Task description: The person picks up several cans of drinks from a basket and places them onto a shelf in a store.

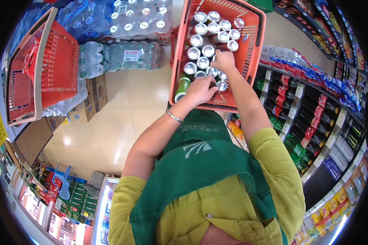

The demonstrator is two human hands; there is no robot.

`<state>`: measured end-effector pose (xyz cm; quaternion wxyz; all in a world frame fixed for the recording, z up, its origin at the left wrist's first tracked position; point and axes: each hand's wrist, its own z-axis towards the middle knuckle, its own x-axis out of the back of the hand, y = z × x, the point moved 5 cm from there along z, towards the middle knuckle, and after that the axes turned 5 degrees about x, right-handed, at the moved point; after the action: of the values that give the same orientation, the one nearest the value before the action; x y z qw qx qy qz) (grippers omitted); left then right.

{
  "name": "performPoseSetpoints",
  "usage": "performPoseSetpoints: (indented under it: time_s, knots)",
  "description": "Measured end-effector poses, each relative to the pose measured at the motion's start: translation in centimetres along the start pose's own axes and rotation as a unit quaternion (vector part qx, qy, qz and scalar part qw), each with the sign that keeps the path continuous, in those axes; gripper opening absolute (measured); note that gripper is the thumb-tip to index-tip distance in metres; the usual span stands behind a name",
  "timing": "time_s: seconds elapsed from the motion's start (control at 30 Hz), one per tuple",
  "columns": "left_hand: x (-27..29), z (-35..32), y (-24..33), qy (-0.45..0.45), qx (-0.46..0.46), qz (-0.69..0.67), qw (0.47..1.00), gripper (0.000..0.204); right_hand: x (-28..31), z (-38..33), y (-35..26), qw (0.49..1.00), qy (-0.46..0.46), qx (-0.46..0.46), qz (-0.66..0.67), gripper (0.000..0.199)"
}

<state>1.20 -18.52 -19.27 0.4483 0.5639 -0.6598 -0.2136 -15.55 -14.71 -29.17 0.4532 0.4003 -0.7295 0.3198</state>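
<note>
A red plastic shopping basket (pixel 177 61) holds several upright drink cans with silver lids (pixel 203 62). A green can (pixel 183 86) lies on its side in the near left corner. My left hand (pixel 200 90) reaches over the near end, fingers curled round a can beside the green one; the can is mostly hidden under the hand. My right hand (pixel 223 61) reaches in at the middle right, its fingers bent down onto a can among the others. The fingertips are partly hidden. A silver bangle (pixel 174 116) circles my left wrist.
Another red basket (pixel 59 61) stands at the far left. Shrink-wrapped packs of water bottles (pixel 129 56) sit on the left near cardboard boxes (pixel 95 96). A shelf of soda bottles (pixel 310 122) runs along the right. A glass-fronted cooler (pixel 104 204) stands lower left.
</note>
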Motion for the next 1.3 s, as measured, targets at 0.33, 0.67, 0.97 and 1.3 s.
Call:
performPoseSetpoints:
  time_s: [0.33, 0.67, 0.97, 1.3]
  knots:
    - [-3.6, 1.5, 1.6, -0.089, 0.114, -0.357, 0.923, 0.050, 12.5, -15.4, 3.7, 0.819, 0.181, -0.208, 0.503, 0.044]
    - [-4.8, 0.3, 13.4, -0.113, -0.006, -0.659, 0.743, 0.050, 13.0, -26.6, -2.7, 0.183, 0.020, -0.124, 0.975, 0.058]
    - [-9.1, -0.3, 15.9, -0.181, 0.140, -0.651, 0.724, 0.055, 17.6, -29.7, -4.1, 0.051, -0.005, -0.074, 0.996, 0.061]
    - [-10.5, -1.4, 17.6, -0.222, 0.171, -0.619, 0.734, 0.054, 17.3, -31.6, -3.8, 0.075, 0.015, -0.052, 0.996, 0.065]
